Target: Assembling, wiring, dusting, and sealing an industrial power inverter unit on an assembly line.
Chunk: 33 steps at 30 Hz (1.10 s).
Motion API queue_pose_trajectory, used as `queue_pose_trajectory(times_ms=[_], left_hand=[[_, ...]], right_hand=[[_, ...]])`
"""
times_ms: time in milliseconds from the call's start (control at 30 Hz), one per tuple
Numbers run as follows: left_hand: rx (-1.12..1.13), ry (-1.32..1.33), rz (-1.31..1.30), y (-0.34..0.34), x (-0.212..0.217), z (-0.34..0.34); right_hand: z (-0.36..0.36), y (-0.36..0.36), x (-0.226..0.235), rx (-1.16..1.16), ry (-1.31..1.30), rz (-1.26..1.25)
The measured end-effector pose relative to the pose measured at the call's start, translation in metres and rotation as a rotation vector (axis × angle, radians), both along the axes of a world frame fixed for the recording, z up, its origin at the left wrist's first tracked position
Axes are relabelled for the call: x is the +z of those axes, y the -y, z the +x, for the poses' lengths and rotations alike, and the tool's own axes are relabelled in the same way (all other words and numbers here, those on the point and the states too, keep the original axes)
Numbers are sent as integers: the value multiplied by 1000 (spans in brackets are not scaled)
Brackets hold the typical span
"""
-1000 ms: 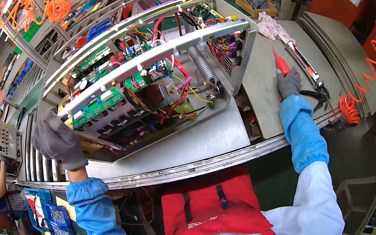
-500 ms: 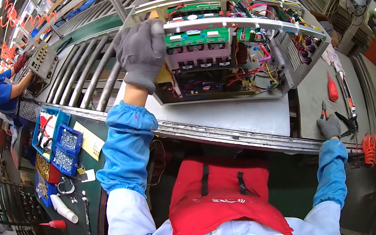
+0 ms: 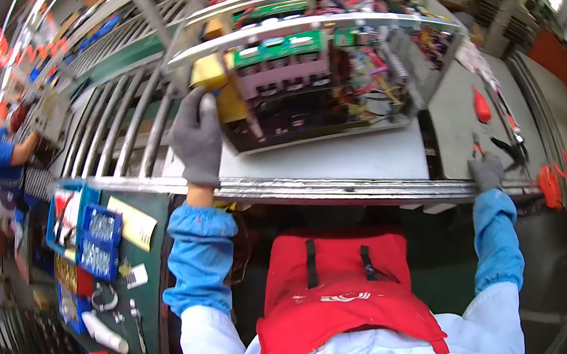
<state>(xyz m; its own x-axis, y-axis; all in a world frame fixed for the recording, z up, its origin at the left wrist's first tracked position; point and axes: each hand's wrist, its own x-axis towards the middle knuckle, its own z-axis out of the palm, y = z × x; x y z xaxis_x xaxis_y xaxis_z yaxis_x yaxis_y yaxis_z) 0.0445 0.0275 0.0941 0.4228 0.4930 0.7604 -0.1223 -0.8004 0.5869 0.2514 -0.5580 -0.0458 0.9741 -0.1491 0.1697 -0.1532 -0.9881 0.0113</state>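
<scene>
In front of me stands an open metal chassis (image 3: pixel 325 135) full of green circuit boards and coloured wires. My left hand (image 3: pixel 197 140), in a grey glove, is raised at the chassis's left front corner, beside a yellow part (image 3: pixel 231 104). Its fingers point up, with the thumb apart, and I see nothing held in them. Far to the right, my gloved right hand (image 3: pixel 487 171) is closed around a pair of pliers (image 3: pixel 478 145) with red-orange handles, low over the grey board. Black-handled tools (image 3: pixel 510 152) lie just beside that hand.
A red squeeze bottle (image 3: pixel 481 106) lies on the right board, near a coiled orange air hose (image 3: pixel 550 186). On the left, blue bins (image 3: pixel 99 232) hold small screws, near a white tube (image 3: pixel 105 334). Rollers (image 3: pixel 110 129) run behind; a co-worker (image 3: pixel 1 155) works at far left.
My left hand has let go of the chassis's top rail and come down to the left. The right hand stays at the pliers. The whole view has shifted slightly.
</scene>
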Motion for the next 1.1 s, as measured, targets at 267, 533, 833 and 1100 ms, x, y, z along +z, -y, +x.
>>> queue_pose_trajectory(times_ms=[267, 533, 833, 1100], left_hand=[[86, -148, -76, -19, -14, 35], [-62, -115, -591, -9, -9, 25], [-64, -253, -735, 26, 23, 18], [59, -383, -550, 18, -1, 20]], right_hand=[[-1, 58, 12, -414, 260, 230], [19, 126, -4, -63, -113, -125], [117, 224, -78, -378, 10, 381], [112, 226, -76, -445, -67, 1261]])
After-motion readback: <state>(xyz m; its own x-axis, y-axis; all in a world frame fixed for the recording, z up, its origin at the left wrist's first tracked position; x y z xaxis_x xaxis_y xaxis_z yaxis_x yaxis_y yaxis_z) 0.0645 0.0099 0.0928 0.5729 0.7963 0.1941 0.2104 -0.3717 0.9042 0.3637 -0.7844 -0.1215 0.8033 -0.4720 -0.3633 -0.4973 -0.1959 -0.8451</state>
